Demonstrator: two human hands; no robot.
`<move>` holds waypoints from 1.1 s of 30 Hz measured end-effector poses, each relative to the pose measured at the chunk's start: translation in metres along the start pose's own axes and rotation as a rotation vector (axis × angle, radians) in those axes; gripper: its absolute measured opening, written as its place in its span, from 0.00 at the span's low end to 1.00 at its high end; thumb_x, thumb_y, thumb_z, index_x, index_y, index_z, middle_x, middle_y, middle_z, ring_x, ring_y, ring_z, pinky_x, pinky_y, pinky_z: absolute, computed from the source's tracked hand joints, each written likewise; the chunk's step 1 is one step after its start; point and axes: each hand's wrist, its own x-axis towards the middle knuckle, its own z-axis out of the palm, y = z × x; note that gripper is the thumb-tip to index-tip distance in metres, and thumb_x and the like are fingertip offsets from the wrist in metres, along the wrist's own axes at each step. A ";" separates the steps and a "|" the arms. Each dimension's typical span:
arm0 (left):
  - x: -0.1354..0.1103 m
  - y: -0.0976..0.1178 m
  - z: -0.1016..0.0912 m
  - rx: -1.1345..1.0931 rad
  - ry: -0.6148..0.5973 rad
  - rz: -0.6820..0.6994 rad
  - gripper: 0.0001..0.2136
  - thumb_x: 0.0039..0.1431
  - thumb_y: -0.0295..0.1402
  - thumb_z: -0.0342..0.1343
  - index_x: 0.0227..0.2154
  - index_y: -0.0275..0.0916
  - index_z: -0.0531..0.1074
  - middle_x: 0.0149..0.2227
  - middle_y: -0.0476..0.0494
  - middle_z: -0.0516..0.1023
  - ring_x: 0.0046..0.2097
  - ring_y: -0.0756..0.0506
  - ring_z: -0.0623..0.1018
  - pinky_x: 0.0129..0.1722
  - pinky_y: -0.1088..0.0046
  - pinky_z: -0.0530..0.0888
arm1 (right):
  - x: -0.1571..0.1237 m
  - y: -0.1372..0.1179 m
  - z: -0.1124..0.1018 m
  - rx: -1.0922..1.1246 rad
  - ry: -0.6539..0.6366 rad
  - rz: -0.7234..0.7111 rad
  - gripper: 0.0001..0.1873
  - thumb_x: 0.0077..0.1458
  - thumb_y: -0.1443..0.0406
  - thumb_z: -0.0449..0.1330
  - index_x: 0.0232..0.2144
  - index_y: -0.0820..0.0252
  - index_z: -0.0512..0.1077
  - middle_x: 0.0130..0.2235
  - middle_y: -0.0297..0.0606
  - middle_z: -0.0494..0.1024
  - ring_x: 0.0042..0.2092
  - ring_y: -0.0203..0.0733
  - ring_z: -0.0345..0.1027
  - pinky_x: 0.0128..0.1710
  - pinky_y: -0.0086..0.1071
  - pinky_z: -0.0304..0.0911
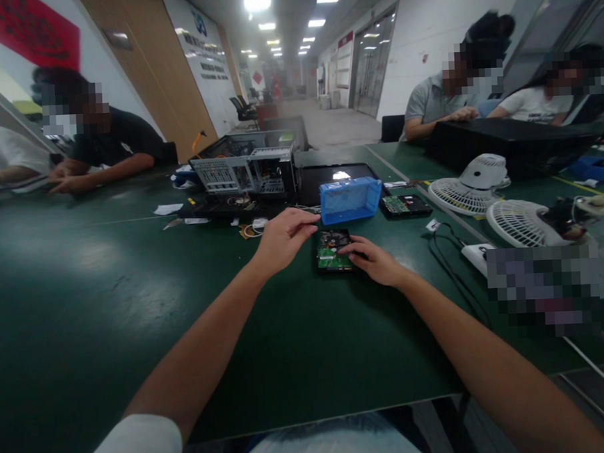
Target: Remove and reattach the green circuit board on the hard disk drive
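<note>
A hard drive [328, 257], its green circuit board facing up, lies on the table before me. My right hand [378, 262] grips its right edge, with fingertips over the board. My left hand [287, 242] hovers just left of and above the drive, fingers stretched toward the blue plastic box. A small gap shows between its thumb and fingertips, and I make out nothing in it. That blue box [351, 214] stands tipped on its side behind the drive, its inside facing me. A second hard drive [406, 206] lies to the box's right, board up.
An opened computer case [249, 172] stands at the back left, beside a black panel [307, 179]. White fan parts [463, 194], a power strip [476, 257] and a dark cable [451, 273] lie to the right on the green table [134, 280]. Several people sit around it.
</note>
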 end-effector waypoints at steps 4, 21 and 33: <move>-0.002 -0.004 0.005 -0.168 0.017 -0.119 0.12 0.62 0.35 0.62 0.47 0.41 0.79 0.49 0.41 0.82 0.50 0.42 0.81 0.55 0.57 0.78 | 0.001 0.001 0.002 0.007 0.046 0.006 0.24 0.66 0.61 0.56 0.63 0.49 0.67 0.66 0.41 0.65 0.69 0.50 0.57 0.70 0.51 0.50; -0.003 0.001 0.007 -0.202 0.014 -0.117 0.14 0.61 0.35 0.64 0.49 0.41 0.76 0.47 0.42 0.82 0.49 0.43 0.82 0.51 0.62 0.79 | 0.003 0.014 0.010 0.082 0.097 0.092 0.36 0.64 0.59 0.59 0.71 0.52 0.56 0.67 0.43 0.67 0.69 0.53 0.58 0.70 0.53 0.51; -0.002 0.004 0.001 -0.040 -0.010 -0.063 0.11 0.63 0.37 0.61 0.47 0.43 0.80 0.48 0.41 0.77 0.51 0.43 0.78 0.46 0.64 0.80 | 0.002 0.008 0.010 0.009 0.076 0.123 0.35 0.65 0.59 0.57 0.71 0.56 0.55 0.69 0.47 0.64 0.69 0.54 0.57 0.70 0.52 0.51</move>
